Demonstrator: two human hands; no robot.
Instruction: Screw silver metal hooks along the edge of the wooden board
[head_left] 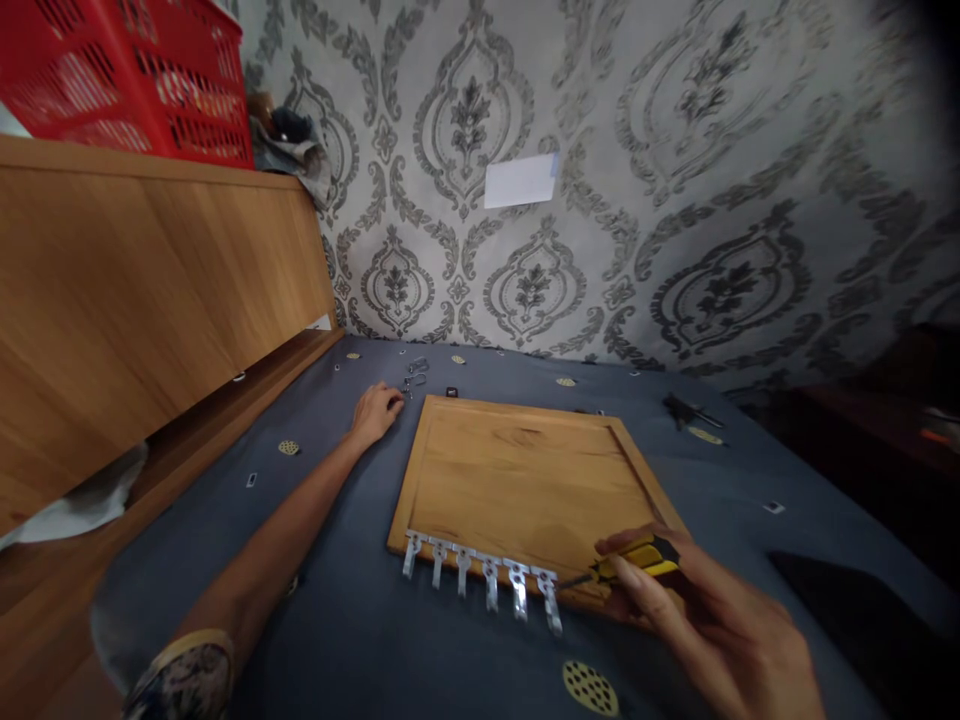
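My left hand [377, 412] rests on the dark blue cloth left of a wooden panel [517, 470], its fingers curled together. Close beside its fingertips lie several thin metal hooks [415, 376]; whether the fingers hold one is hidden. My right hand [720, 610] grips a yellow and black screwdriver [643, 556] by its handle. The screwdriver's thin shaft points left, its tip close to the rightmost of several silver metal clips [549, 598]. These clips sit in a row along the panel's near edge, their lower arms hanging past it over the cloth.
A pair of dark pliers [690, 412] lies on the cloth [337, 600] at the right. A small black object [451, 392] sits behind the panel. At the left stands a wooden cabinet [165, 290] bearing a red plastic basket [150, 90]. Patterned wallpaper [465, 250] covers the wall behind.
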